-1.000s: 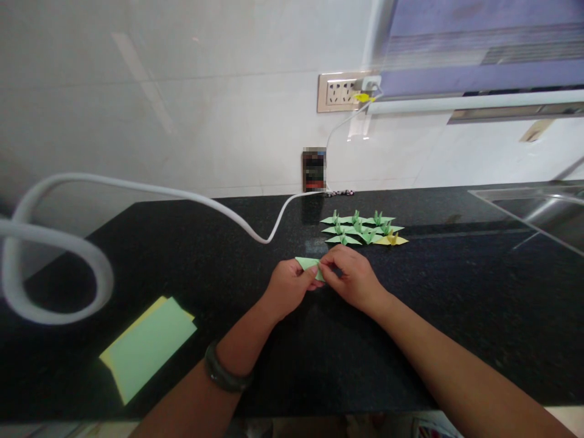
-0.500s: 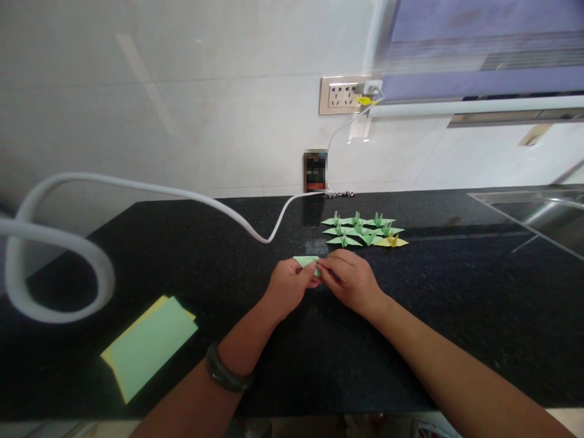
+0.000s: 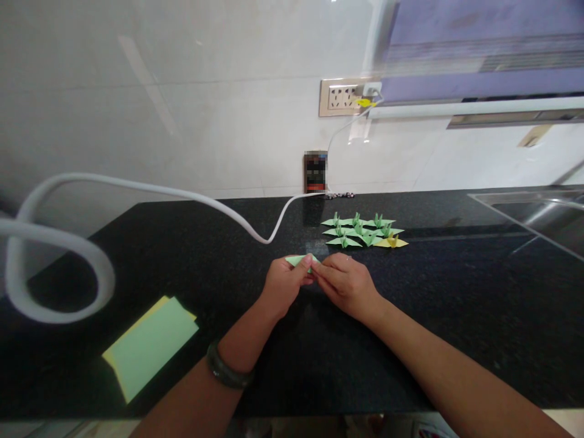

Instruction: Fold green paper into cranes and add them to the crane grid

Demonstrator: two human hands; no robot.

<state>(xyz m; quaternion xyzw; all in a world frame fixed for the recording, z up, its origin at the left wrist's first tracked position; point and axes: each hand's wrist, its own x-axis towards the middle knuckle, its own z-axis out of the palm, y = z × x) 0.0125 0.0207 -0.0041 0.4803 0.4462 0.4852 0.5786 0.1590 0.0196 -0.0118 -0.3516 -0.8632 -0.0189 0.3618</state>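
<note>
I see the small folded light-green paper piece (image 3: 298, 260), just near-left of the cluster of green folded-paper cranes (image 3: 360, 231), long axis left-right, pinched by left hand (image 3: 283, 285) and right hand (image 3: 349, 285), free end nearer the left.

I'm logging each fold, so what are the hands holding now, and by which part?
A small folded green paper, pinched at its right end between the left hand and right hand; its left tip pokes out free.
</note>
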